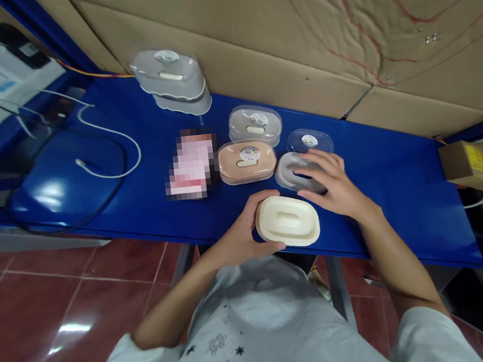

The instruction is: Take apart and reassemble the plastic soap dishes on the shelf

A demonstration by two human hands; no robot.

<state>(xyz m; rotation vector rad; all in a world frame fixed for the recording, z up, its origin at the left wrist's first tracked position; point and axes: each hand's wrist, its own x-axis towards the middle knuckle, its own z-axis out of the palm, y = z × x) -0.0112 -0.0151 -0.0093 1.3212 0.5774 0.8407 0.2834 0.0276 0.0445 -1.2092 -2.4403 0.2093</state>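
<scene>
My left hand (247, 232) is closed around the left end of a cream oval plastic piece (287, 220) with a raised rim and a long recess in the middle. It is at the table's front edge. Just right of it, my right hand (334, 185) grips a grey oval lid (287, 170) with a slot, fingers over its top and thumb along the near side. The lid's right part is hidden under the hand. Behind it lies a clear oval cover (295, 141) with a round sticker. Left of the lid stands a peach oval box (247, 162) under a clear cover.
A grey covered box (257, 123) stands behind the peach one, and a stack of grey boxes (172, 76) at the back left. A blurred-out phone-like object (191, 164), a white cable (137, 151) and a cardboard box (477, 167) are on the blue table (397, 187). Cardboard lines the back.
</scene>
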